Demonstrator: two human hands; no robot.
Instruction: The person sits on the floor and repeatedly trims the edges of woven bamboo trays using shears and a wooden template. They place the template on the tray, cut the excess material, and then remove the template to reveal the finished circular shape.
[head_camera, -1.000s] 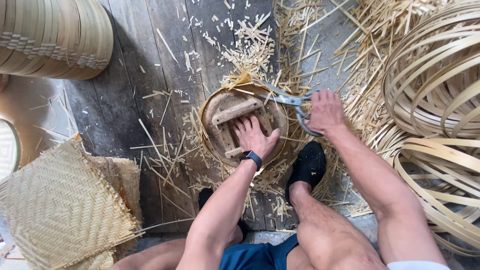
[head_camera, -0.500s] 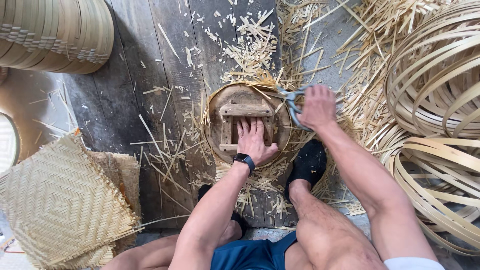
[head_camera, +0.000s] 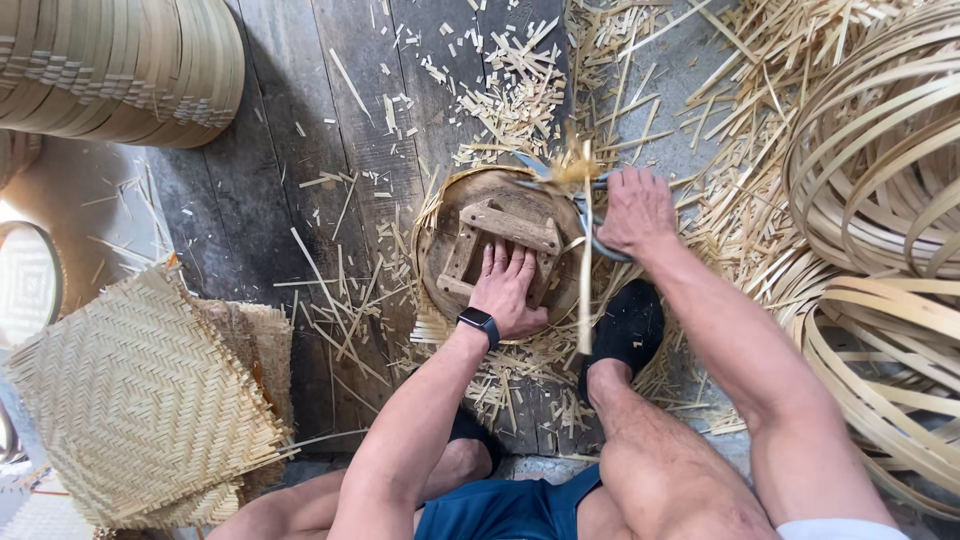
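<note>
**Hands at a round bamboo tray**

- Left hand (head_camera: 508, 288): fingers spread flat, palm pressing on the wooden frame (head_camera: 505, 232) inside the tray (head_camera: 445, 215); forearm extended forward, dark watch (head_camera: 479, 324) at wrist.
- Right hand (head_camera: 636, 210): closed round shears (head_camera: 585, 205) at the tray's right rim, blades at a bamboo strip (head_camera: 584, 285).
- Tray: on plank floor (head_camera: 290, 150), before a black shoe (head_camera: 625, 330).
- Woven mats (head_camera: 140, 400): left.
- Hoops (head_camera: 880, 170): right.
- Offcuts (head_camera: 515, 95): beyond.

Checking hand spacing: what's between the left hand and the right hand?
In the head view, a thin upright bamboo strip and the round form's rim lie between the left hand and right hand, which grips shears.
</note>
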